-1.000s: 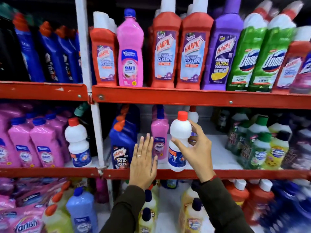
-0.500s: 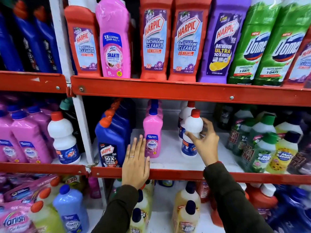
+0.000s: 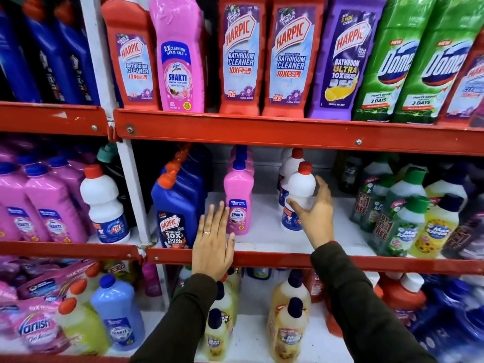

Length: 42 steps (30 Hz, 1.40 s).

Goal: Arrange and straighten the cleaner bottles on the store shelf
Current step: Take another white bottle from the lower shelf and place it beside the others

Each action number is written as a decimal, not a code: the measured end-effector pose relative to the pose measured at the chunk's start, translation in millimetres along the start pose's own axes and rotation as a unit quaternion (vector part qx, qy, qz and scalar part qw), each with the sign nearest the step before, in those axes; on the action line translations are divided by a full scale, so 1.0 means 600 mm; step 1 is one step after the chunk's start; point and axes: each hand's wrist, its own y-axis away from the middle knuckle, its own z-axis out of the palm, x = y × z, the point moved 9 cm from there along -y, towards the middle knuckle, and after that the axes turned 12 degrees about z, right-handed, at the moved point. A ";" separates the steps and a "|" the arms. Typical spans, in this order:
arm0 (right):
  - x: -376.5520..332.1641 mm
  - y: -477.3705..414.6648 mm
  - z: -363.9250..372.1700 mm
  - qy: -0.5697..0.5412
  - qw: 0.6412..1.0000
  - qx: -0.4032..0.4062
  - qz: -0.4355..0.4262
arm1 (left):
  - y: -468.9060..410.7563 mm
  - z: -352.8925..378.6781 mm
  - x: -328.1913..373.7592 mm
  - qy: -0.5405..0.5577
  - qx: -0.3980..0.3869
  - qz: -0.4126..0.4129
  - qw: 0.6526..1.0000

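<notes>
A white bottle with a red cap [image 3: 298, 189] stands upright on the middle shelf [image 3: 340, 263], in front of other white bottles. My right hand [image 3: 315, 213] wraps loosely round its lower half, thumb in front and fingers behind. My left hand [image 3: 213, 244] lies flat with fingers together over the shelf's red front edge, beside a small pink Shakti bottle [image 3: 238, 197] and a blue Harpic bottle [image 3: 175, 213]. It holds nothing.
Tall red, pink, purple and green cleaner bottles [image 3: 290, 56] fill the top shelf. Green and yellow bottles [image 3: 408, 216] crowd the right of the middle shelf. Pink bottles and a white one [image 3: 103, 205] stand in the left bay. Yellow bottles [image 3: 288, 323] sit below.
My right hand has carried the white bottle from the shelf's front edge back toward the row of white bottles and set it upright. My left hand has stayed on the shelf edge. The view has moved closer.
</notes>
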 end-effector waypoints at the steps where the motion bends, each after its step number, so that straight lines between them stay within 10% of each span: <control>1: -0.003 0.011 -0.002 0.020 1.000 0.012 -0.003 | 0.000 -0.004 0.002 0.002 -0.004 0.004 1.000; 15: -0.151 0.242 0.127 0.027 0.994 0.026 -0.105 | 0.079 -0.166 -0.122 0.062 0.101 -0.020 0.993; 22: -0.272 0.362 0.299 -0.069 0.979 -0.132 -0.137 | 0.177 -0.207 -0.323 0.000 0.079 -0.106 0.991; 29: -0.351 0.400 0.483 -0.055 0.949 -0.306 -0.046 | 0.215 -0.165 -0.422 -0.015 -0.048 -0.077 0.996; 42: -0.348 0.366 0.566 -0.127 0.953 -0.260 0.093 | 0.218 -0.137 -0.435 0.023 -0.089 -0.061 0.994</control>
